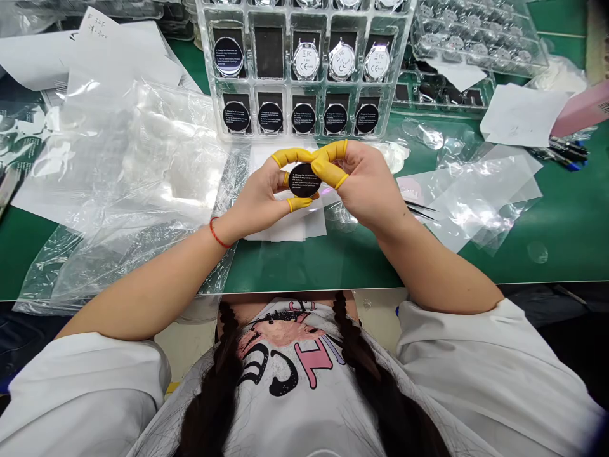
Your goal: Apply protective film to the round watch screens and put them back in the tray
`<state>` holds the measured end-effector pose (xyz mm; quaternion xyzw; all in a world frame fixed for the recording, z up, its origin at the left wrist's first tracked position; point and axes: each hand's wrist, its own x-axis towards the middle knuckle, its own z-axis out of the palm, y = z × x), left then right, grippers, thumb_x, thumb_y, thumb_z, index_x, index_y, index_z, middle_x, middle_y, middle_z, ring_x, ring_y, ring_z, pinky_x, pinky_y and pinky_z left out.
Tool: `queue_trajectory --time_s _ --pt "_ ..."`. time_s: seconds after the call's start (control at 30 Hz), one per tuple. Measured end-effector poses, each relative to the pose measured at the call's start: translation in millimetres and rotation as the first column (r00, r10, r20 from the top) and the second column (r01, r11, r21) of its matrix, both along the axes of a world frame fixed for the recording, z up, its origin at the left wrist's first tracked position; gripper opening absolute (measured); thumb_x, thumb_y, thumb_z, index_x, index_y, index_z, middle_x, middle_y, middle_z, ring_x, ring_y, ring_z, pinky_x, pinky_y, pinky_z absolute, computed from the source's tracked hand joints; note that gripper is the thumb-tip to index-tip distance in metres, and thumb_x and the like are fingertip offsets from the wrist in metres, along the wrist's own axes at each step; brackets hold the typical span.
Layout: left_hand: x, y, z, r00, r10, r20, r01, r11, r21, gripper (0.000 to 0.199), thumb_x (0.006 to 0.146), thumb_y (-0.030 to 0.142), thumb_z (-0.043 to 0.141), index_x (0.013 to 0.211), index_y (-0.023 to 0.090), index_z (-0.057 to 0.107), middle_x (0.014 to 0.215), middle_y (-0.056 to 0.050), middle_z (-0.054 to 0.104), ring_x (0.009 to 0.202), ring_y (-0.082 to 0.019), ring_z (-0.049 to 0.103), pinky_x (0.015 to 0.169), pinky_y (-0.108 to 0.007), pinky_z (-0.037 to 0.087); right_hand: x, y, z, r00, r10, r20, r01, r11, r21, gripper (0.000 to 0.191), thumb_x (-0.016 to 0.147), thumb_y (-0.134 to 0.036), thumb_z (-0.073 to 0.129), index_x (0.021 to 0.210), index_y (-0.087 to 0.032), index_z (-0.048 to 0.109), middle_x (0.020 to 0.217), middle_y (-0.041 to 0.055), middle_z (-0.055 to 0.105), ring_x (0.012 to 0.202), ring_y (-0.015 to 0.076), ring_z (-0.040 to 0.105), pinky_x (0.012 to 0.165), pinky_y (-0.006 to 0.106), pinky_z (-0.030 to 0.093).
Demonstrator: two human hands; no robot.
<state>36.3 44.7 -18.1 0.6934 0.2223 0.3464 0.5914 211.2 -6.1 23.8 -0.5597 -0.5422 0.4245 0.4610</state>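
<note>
Between my two hands I hold a round black smartwatch face (304,180) with small white printed text on a film. My left hand (254,203) pinches its left edge, and my right hand (364,181) grips it from the right and above. Yellow finger cots cover several fingertips on both hands. Those fingers hide part of the watch's rim. Below my hands lie white sheets of paper (285,228). A pair of metal tweezers (421,211) sticks out from beneath my right hand, and a red thread bracelet (217,233) circles my left wrist.
A clear acrylic display tray (304,70) of watches in compartments stands directly ahead, with another clear tray (476,32) at the back right. Crumpled clear plastic bags (137,171) cover the green work mat (333,266) on the left. A pink box (583,108) sits far right.
</note>
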Motion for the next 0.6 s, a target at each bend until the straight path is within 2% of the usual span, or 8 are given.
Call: queue_trajectory --time_s 0.4,0.5,0.6 --pt "0.3 -0.8 1.3 1.0 -0.001 -0.006 0.001 1.0 -0.008 0.066 0.067 0.038 0.085 0.121 0.023 0.05 0.116 -0.006 0.07 0.095 -0.019 0.074 0.089 -0.035 0.058 -1.7 -2.1 0.4 0.997 -0.007 0.076 0.005 1.0 0.024 0.034 0.081 -0.056 0.069 0.084 -0.023 0.063 0.095 0.003 0.065 0.1 0.0197 0.063 0.098 0.042 0.051" --pt "0.8 0.0 0.1 1.0 -0.007 0.001 0.007 1.0 -0.011 0.067 0.067 0.039 0.085 0.122 0.023 0.049 0.111 -0.005 0.071 0.096 -0.02 0.074 0.091 -0.037 0.058 -0.9 -2.5 5.3 0.991 -0.008 0.134 0.001 0.999 0.052 0.032 0.084 -0.055 0.067 0.085 -0.024 0.062 0.095 0.0026 0.065 0.101 0.0202 0.062 0.098 0.042 0.05" --pt "1.0 2.2 -2.1 1.0 -0.008 -0.009 0.007 1.0 -0.019 0.067 0.068 0.038 0.085 0.123 0.024 0.049 0.102 -0.003 0.071 0.094 -0.021 0.074 0.091 -0.04 0.059 12.9 0.9 12.6 0.962 -0.04 0.271 0.009 0.993 0.115 0.027 0.083 -0.051 0.069 0.087 -0.026 0.061 0.1 0.0038 0.065 0.108 0.0235 0.06 0.1 0.043 0.048"
